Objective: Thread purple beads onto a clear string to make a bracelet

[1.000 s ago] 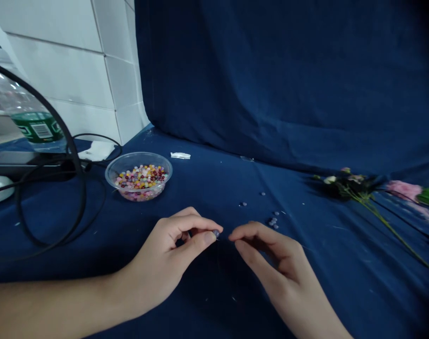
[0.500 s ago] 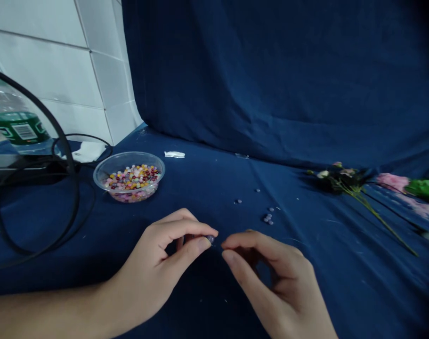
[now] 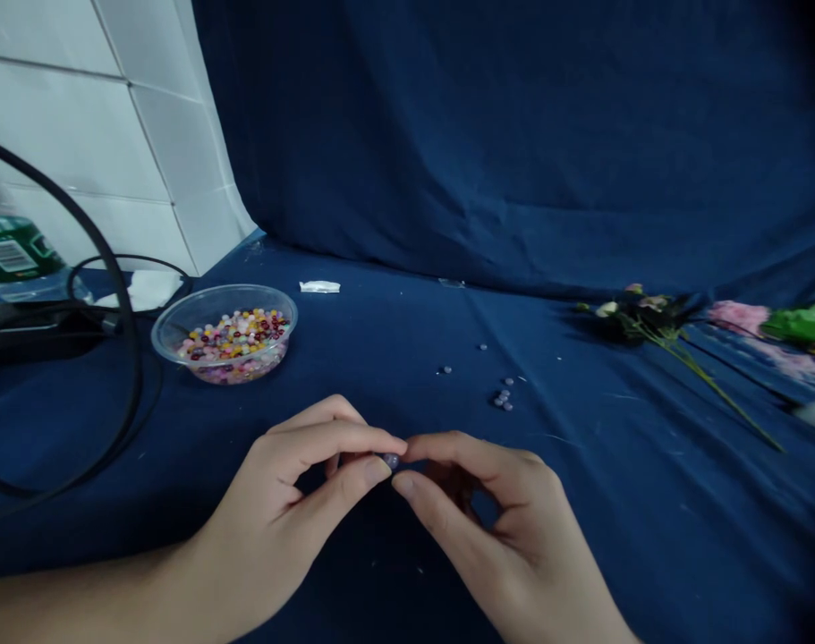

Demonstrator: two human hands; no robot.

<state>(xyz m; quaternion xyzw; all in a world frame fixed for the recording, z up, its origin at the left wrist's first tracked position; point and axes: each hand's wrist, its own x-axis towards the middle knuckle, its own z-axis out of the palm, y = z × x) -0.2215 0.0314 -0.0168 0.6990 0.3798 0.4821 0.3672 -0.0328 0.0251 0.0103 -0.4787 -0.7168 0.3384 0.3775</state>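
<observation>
Between the thumb and forefinger of my left hand [image 3: 300,501] is a small purple bead [image 3: 391,461]. My right hand [image 3: 494,519] is curled just to the right, its forefinger tip meeting the left forefinger tip and its thumb close to the bead. Whatever the right fingers pinch is too small to make out. Beyond my hands, several loose purple beads [image 3: 505,400] lie on the blue cloth [image 3: 394,358]. A clear plastic bowl [image 3: 292,333] of many-coloured beads stands at the left.
At the far left are a bottle with a green label [image 3: 14,250], a looping black cable [image 3: 135,358] and white tissue [image 3: 152,289]. A white strip [image 3: 319,287] lies behind the bowl. Artificial flowers [image 3: 735,315] lie at the right, before a hanging blue cloth [image 3: 514,134].
My right hand has moved left, so its fingertips now meet those of my left hand. The bead stays in the left fingers. The whole view has shifted slightly.
</observation>
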